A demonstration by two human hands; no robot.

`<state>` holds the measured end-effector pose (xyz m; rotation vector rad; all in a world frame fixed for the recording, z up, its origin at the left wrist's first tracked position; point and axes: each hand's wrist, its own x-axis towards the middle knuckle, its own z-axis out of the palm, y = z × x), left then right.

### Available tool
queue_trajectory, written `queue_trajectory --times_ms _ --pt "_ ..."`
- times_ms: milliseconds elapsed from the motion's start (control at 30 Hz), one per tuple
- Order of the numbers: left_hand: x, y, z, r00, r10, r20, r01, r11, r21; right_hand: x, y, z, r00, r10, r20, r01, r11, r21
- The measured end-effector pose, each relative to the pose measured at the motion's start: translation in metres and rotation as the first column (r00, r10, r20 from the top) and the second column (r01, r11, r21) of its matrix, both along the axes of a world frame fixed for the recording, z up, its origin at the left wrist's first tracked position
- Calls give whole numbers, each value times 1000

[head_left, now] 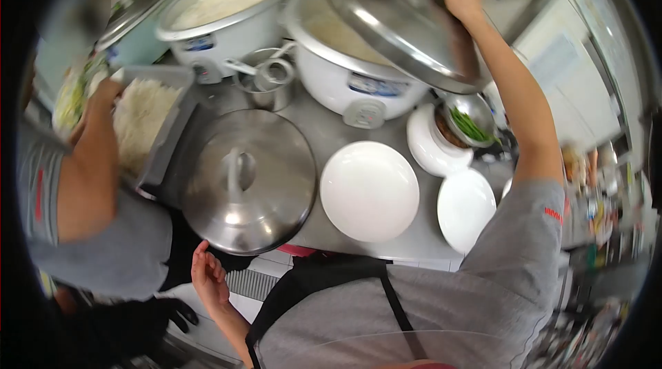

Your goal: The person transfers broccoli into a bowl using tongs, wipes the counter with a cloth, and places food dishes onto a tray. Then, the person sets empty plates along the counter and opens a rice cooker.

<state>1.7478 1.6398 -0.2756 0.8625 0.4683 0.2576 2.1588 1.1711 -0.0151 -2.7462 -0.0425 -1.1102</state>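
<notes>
My right hand (460, 2) grips the handle of a large steel pot lid (386, 14), which is raised and tilted over the right white rice cooker (321, 83). Pale rice shows in part beneath the lid. My left hand (209, 278) is at the counter's front edge, just below a second steel lid (276, 183) lying flat. Its fingers are loosely bent with nothing in them, the index finger close to that lid's rim; I cannot tell whether it touches. A round white plate (369, 191) lies right of the flat lid.
Another rice cooker (221, 31) stands uncovered with rice at back left. A steel pot (269, 96) holds ladles. At right are a white plate (466, 210) and a bowl of green vegetables (474, 117). A co-worker's arm (89, 183) reaches to a rice tub (181, 79).
</notes>
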Motion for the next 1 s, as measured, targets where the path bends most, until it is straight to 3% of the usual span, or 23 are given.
queue_trajectory --times_ms 67,100,200,267,300,367,400,500,533,600,700,767,900,1000 --pt "12 -5 1 996 -74 43 73 997 23 -45 -9 -4 999 25 37 -25 1000 8" --pt "19 -8 4 988 -136 73 134 990 33 -75 -11 -6 993 -118 -15 119 993 28" --pt "39 -14 -5 944 -301 137 301 953 22 -159 -30 5 986 -153 -68 160 980 118" --pt "51 -19 -12 898 -414 147 416 909 19 -193 -66 -2 992 -123 1 121 980 159" --pt "58 -23 -15 889 -437 137 438 899 25 -214 -87 -2 968 -250 31 247 966 80" --pt "67 -30 -21 853 -504 133 502 864 53 -267 -130 -7 940 -313 134 293 945 146" --pt "71 -38 -21 864 -490 114 489 871 43 -292 -168 -4 882 -466 63 466 885 27" --pt "77 -52 -30 811 -572 122 569 820 55 -380 -252 5 772 -627 99 633 773 -40" --pt "76 -62 -28 806 -580 118 578 814 59 -405 -285 -3 716 -636 288 675 736 -52" --pt "71 -85 -21 775 -621 119 616 784 82 -460 -339 -1 625 -780 -6 780 624 43" --pt "58 -127 -12 796 -597 97 587 801 117 -525 -426 -45 366 -927 88 930 361 -70" --pt "47 -157 -11 811 -578 94 564 814 143 -558 -477 -86 363 -929 72 923 369 112" --pt "17 -229 -15 842 -528 108 510 845 158 -593 -560 -165 137 -962 -235 983 103 152" --pt "-7 -296 -19 856 -515 48 500 848 173 -597 -606 -223 199 -941 -275 967 143 211"
